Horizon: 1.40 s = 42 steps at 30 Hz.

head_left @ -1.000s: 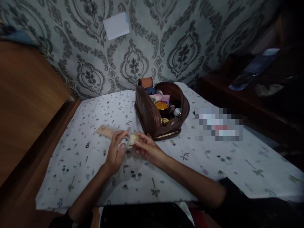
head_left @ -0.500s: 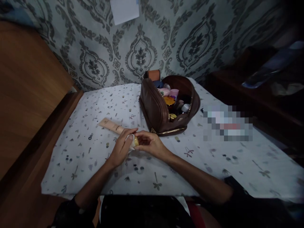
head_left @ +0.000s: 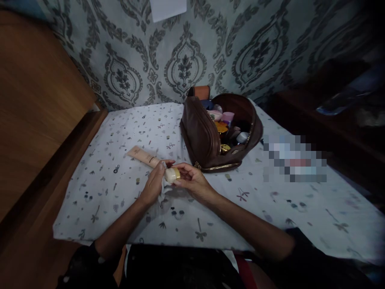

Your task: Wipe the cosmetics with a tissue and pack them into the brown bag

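Right hand [head_left: 197,184]: we've got fingers gripping a little cream jar [head_left: 170,176] by its gold-banded end
Left hand [head_left: 152,185]: our fingers are closed on a white cloth [head_left: 163,192], right against the jar
Jar spot: between our hands, nearer us than the brown bag [head_left: 198,136]
Tube [head_left: 144,157]: lying just past our left hand

my left hand [head_left: 154,185] and right hand [head_left: 198,185] make two. between them i count one jar [head_left: 172,176]; in my left, one cloth [head_left: 163,192]. just beyond my left lies one tube [head_left: 142,156]; beyond my right stands one bag [head_left: 199,138], its small containers [head_left: 221,127] too crowded to count. far ahead of both, one white sheet [head_left: 168,9].
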### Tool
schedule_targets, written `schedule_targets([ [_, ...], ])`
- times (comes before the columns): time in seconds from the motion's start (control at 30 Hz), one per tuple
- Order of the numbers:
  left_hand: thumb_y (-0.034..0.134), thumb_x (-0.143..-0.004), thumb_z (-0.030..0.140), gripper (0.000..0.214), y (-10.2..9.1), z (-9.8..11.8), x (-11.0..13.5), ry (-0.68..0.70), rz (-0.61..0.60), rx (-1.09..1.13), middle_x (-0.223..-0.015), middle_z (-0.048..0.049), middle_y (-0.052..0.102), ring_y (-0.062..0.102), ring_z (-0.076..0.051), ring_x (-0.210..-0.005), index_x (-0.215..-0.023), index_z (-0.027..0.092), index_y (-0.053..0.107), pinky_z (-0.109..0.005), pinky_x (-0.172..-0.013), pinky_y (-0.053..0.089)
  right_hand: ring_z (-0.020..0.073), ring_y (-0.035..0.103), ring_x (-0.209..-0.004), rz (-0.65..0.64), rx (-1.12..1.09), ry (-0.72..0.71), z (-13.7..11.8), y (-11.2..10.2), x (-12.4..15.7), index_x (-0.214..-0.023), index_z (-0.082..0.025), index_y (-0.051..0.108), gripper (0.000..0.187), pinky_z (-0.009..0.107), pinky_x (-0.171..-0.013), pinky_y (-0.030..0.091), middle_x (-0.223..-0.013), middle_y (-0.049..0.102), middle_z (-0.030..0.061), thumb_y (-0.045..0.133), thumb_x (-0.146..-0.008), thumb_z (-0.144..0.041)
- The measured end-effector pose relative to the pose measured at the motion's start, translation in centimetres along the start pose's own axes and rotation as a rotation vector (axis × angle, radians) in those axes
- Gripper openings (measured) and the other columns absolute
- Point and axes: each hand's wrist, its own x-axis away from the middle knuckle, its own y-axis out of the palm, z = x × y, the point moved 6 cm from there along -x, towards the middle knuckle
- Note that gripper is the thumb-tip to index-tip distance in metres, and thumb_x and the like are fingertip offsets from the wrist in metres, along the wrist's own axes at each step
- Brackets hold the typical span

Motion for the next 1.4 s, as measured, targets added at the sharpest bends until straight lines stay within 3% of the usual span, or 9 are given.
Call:
schedule_targets([
  [0.23,0.044,-0.091,0.068,0.078,0.9,0.1,0.8,0.041,-0.132,-0.002,-0.128,-0.0119,0.060,0.056,-0.024,-0.123,-0.151,0.021,0.030,-0.041,-0.111,0.041,0.0107,0.063,-0.063,0.112,0.015,-0.048,-0.6,-0.4,-0.1,-0.095,-0.019,0.065,0.044,0.022,-0.057,0.052,-0.089,0.071,0.0016,0.089,-0.062,-0.037],
  [0.4,0.074,-0.079,0.041,0.111,2.1,-0.6,1.5,-0.070,-0.343,0.080,-0.108,-0.0045,0.060,0.062,-0.016,-0.088,-0.157,0.029,-0.005,-0.030,-0.080,0.055,0.0097,0.060,-0.061,0.176,0.002,-0.057,-0.7,-0.9,-0.1,-0.094,-0.019,0.064,0.042,0.020,-0.052,0.049,-0.087,0.070,0.0009,0.089,-0.063,-0.035],
  [0.57,0.058,-0.091,0.037,0.069,0.7,-0.4,1.1,0.054,-0.161,0.015,-0.132,-0.0110,0.051,0.062,-0.017,-0.096,-0.146,0.027,0.018,-0.030,-0.077,0.058,0.0117,0.064,-0.069,0.202,0.002,-0.084,-1.0,-1.2,-0.2,-0.097,-0.018,0.065,0.045,0.021,-0.057,0.052,-0.091,0.071,0.0030,0.090,-0.062,-0.032],
  [0.7,0.049,-0.097,0.037,0.039,-0.8,-0.4,0.9,0.127,-0.007,-0.196,-0.130,-0.0134,0.056,0.065,-0.013,-0.078,-0.130,0.022,0.035,-0.028,-0.069,0.058,0.0131,0.067,-0.073,0.232,0.034,-0.093,-1.0,-1.7,-0.4,-0.098,-0.018,0.064,0.047,0.023,-0.064,0.055,-0.093,0.071,0.0036,0.090,-0.062,-0.033],
  [0.8,0.046,-0.096,0.025,0.040,-0.8,0.2,1.1,0.339,-0.014,-0.458,-0.134,-0.0146,0.058,0.067,-0.021,-0.104,-0.135,0.020,0.040,-0.038,-0.092,0.057,0.0124,0.065,-0.068,0.211,0.103,-0.106,-0.8,-1.7,-0.4,-0.096,-0.019,0.062,0.047,0.023,-0.059,0.053,-0.085,0.070,0.0010,0.090,-0.060,-0.033],
  [0.93,0.043,-0.092,0.012,0.048,0.2,0.9,1.9,0.623,-0.123,-0.618,-0.147,-0.0157,0.050,0.045,-0.025,-0.140,-0.140,0.018,0.042,-0.043,-0.115,0.041,0.0108,0.062,-0.065,0.119,0.263,-0.133,-0.5,-1.1,-0.1,-0.096,-0.020,0.063,0.046,0.021,-0.058,0.051,-0.078,0.065,-0.0027,0.089,-0.059,-0.030],
  [1.13,0.045,-0.098,0.035,0.029,-0.5,1.5,1.1,0.318,-0.094,-0.489,-0.105,-0.0095,0.068,0.065,-0.020,-0.096,-0.116,0.016,0.058,-0.033,-0.088,0.055,0.0140,0.064,-0.076,-0.029,0.511,-0.281,-1.1,-0.4,0.6,-0.105,-0.021,0.067,0.040,0.028,-0.072,0.056,-0.091,0.065,0.0019,0.084,-0.071,-0.033],
  [1.27,0.045,-0.096,0.053,0.037,-0.7,0.9,0.7,0.058,-0.161,-0.220,-0.081,-0.0025,0.056,0.058,-0.015,-0.067,-0.094,0.018,0.056,-0.024,-0.051,0.051,0.0142,0.064,-0.084,-0.132,0.582,-0.373,-1.7,0.1,1.1,-0.111,-0.025,0.069,0.034,0.028,-0.075,0.057,-0.104,0.061,0.0046,0.079,-0.079,-0.028],
  [1.4,0.049,-0.092,0.058,0.040,-0.7,0.2,0.4,-0.059,-0.185,-0.020,-0.079,-0.0007,0.051,0.056,-0.014,-0.062,-0.094,0.018,0.053,-0.024,-0.043,0.048,0.0155,0.063,-0.090,-0.112,0.559,-0.353,-1.8,0.4,1.3,-0.116,-0.026,0.067,0.038,0.030,-0.078,0.057,-0.111,0.056,0.0065,0.078,-0.081,-0.033],
])
